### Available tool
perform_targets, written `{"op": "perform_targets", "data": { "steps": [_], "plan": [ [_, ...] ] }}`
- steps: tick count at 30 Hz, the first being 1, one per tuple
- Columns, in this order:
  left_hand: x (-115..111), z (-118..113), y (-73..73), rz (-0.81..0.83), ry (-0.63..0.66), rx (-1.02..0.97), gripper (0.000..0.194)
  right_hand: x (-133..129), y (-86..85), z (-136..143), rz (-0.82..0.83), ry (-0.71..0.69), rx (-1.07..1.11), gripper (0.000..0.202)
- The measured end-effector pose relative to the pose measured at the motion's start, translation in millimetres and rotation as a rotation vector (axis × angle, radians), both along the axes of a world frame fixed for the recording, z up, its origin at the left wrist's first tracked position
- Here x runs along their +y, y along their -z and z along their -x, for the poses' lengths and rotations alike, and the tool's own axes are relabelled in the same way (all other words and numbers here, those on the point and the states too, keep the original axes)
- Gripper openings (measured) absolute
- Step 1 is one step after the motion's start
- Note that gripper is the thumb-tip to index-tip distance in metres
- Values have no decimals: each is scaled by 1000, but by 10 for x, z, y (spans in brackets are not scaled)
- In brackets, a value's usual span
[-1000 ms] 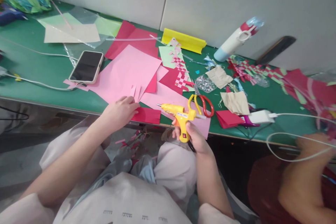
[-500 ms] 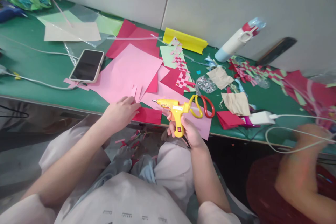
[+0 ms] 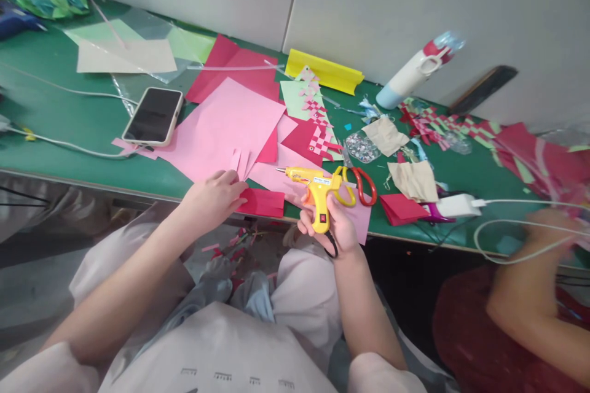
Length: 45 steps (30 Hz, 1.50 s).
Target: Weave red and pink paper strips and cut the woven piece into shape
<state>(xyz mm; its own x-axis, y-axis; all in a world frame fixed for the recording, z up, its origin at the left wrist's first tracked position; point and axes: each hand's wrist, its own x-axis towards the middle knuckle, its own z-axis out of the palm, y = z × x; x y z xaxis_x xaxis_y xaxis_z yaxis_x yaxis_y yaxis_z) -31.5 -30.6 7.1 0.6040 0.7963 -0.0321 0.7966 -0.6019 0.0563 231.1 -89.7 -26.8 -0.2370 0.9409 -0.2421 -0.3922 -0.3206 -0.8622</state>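
Note:
In my right hand (image 3: 335, 227) is a yellow hot glue gun (image 3: 319, 187), its metal nozzle pointing left over the pink paper. My left hand (image 3: 214, 196) is closed at the table's front edge, its fingertips on the left end of a folded red paper (image 3: 262, 202). What lies under its palm is hidden. Cut pink paper strips (image 3: 239, 163) stick up just beyond those fingers. A large pink paper sheet (image 3: 225, 116) spreads behind them. Scissors (image 3: 364, 187) with yellow and red handles lie just behind the glue gun, blades pointing away from me.
A phone (image 3: 153, 115) lies left of the pink sheet. Woven paper fish (image 3: 318, 116), a bag of small beads (image 3: 362, 146), cloth pouches (image 3: 413, 181) and a white bottle (image 3: 410, 78) occupy the right. A white cable loops near another person's arm (image 3: 534, 282).
The glue gun in my right hand has shifted slightly right and up, and now overlaps the scissors' yellow handle more. My left hand has barely moved. The other person's arm has shifted a little.

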Motion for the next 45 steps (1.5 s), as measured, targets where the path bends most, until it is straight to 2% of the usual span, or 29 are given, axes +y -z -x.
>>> {"op": "perform_targets", "data": {
  "steps": [4, 10, 14, 20, 27, 34, 45],
  "plan": [
    [6, 8, 13, 1, 2, -12, 25, 12, -20, 12, 9, -52, 19, 47],
    [11, 11, 19, 0, -17, -26, 25, 116, -146, 117, -23, -90, 17, 48],
    [11, 11, 21, -6, -12, -35, 24, 177, -229, 156, 43, -100, 37, 47],
    [1, 0, 5, -24, -15, -39, 22, 199, -306, 199, 129, -127, 108, 37],
    [0, 5, 23, -33, -12, -53, 19, 280, -286, 242, 105, -155, 148, 41],
    [-5, 11, 16, -28, -10, -62, 18, 340, -268, 314, 89, -273, 163, 43],
    [-58, -46, -66, -42, -67, 8, 29, 345, -179, 362, 58, -299, 160, 43]
  ]
}}
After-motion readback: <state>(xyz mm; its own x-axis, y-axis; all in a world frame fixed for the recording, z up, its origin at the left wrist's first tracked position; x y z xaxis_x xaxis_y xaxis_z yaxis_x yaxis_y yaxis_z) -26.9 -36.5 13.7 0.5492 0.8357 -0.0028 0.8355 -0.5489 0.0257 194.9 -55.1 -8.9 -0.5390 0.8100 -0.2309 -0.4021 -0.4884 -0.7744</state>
